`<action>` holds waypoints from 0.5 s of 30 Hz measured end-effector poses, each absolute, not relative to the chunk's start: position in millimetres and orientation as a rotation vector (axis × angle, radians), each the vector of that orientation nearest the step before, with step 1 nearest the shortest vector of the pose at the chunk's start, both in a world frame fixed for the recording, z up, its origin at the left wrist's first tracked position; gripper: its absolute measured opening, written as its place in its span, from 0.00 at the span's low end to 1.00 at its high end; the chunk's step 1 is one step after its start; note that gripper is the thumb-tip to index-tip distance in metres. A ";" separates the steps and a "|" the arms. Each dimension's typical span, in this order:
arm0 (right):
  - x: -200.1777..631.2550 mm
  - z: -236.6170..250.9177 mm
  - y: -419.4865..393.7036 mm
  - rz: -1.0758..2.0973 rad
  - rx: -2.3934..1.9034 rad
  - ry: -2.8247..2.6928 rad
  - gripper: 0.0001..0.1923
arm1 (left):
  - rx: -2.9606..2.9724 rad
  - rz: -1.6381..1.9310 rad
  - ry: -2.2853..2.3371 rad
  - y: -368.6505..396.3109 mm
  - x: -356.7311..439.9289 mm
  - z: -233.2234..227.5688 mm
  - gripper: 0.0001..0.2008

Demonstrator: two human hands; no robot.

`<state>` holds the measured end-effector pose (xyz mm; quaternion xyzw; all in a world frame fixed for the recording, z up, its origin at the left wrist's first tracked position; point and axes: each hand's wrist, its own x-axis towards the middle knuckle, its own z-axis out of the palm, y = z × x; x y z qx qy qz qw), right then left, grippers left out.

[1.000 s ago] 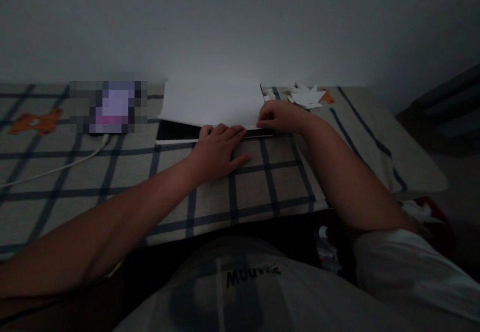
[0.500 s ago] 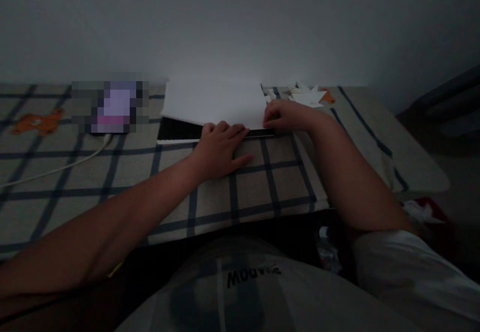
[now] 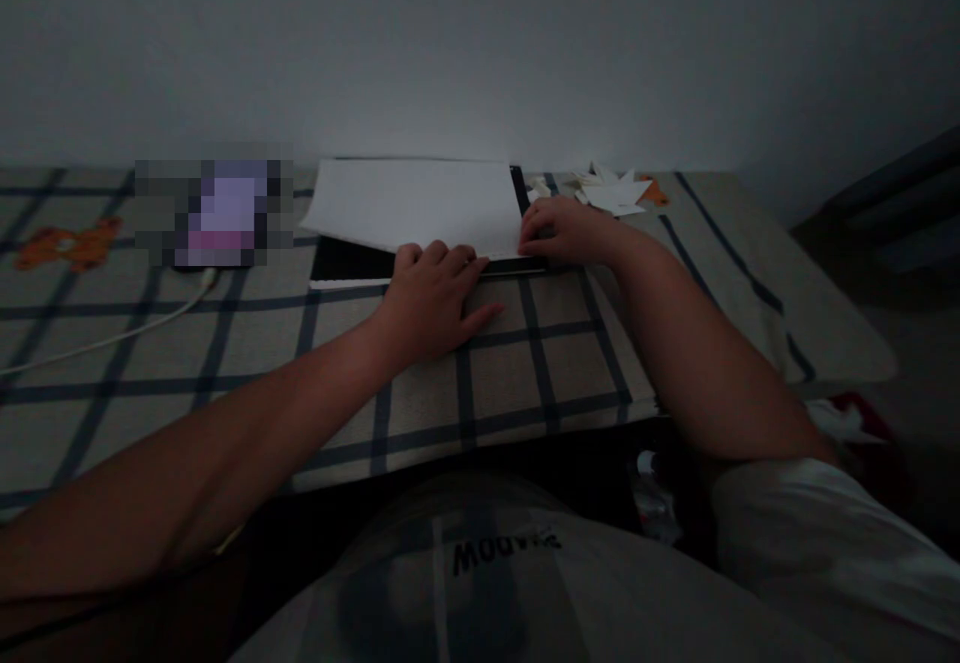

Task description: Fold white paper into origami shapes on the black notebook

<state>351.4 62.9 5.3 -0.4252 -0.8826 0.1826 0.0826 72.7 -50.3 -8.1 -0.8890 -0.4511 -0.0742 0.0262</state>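
The white paper sheet (image 3: pixel 412 205) lies at 12 o'clock on the worktop (image 3: pixel 525 363), resting on a dark flat board (image 3: pixel 352 263) whose near strip shows beneath it. The sheet is skewed slightly against the board.

The left hand (image 3: pixel 431 293) lies palm down, fingers together, with its fingertips on the sheet's near edge and its heel on the checked cloth. The right hand (image 3: pixel 562 231) is curled at the sheet's near right corner; its fingertips appear to pinch or press that corner, but the dim light does not show which.

Working the near edge, as judged from this posture:
1. Keep the left hand flat as the anchor; downward pressure stops the sheet sliding on the smooth board.
2. Move the corner with the right hand in small amounts only, so the sheet does not buckle.
3. Square the edges against the board before any crease is pressed.

At 1 o'clock, just beyond the right hand, lies a cluster of cut paper pieces (image 3: pixel 611 191). At 10 o'clock lies a blurred device (image 3: pixel 214 213) with a white cable (image 3: pixel 112 335) trailing to 9 o'clock.
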 end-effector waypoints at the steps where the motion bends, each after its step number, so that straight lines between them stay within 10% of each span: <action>1: 351.7 4.6 63.5 0.536 -1.267 -2.636 0.07 | -2.746 -0.226 -1.394 -50.5 72.7 -7.6 0.35; 15: 362.7 10.9 61.2 0.474 -1.375 -2.463 0.06 | -2.763 -0.206 -1.386 -47.9 71.4 -8.4 0.37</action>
